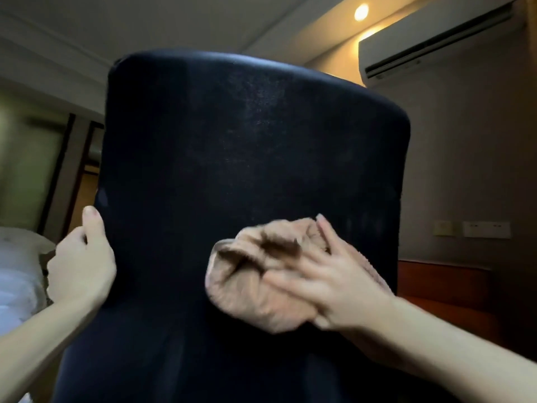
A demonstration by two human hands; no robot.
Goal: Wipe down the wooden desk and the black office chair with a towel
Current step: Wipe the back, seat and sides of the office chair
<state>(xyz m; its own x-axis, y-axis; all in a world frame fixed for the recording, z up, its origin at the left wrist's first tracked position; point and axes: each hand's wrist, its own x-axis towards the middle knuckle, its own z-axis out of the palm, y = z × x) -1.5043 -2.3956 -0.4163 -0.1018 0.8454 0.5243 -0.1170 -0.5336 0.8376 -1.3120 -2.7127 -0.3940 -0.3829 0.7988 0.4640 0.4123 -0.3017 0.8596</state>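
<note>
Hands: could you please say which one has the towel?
The right hand presses the towel against the chair back; the left hand only grips its edge.

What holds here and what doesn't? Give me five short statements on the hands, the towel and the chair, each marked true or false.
1. The right hand presses a tan towel against the black office chair's backrest. True.
2. The left hand hangs free and touches nothing. False: it grips the backrest's left edge.
3. The towel lies folded flat and neat. False: it is bunched up under the fingers.
4. A wall air conditioner hangs at the upper right, behind the chair. True.
5. The towel sits at the backrest's top edge. False: it is on the lower half of what shows.
</note>
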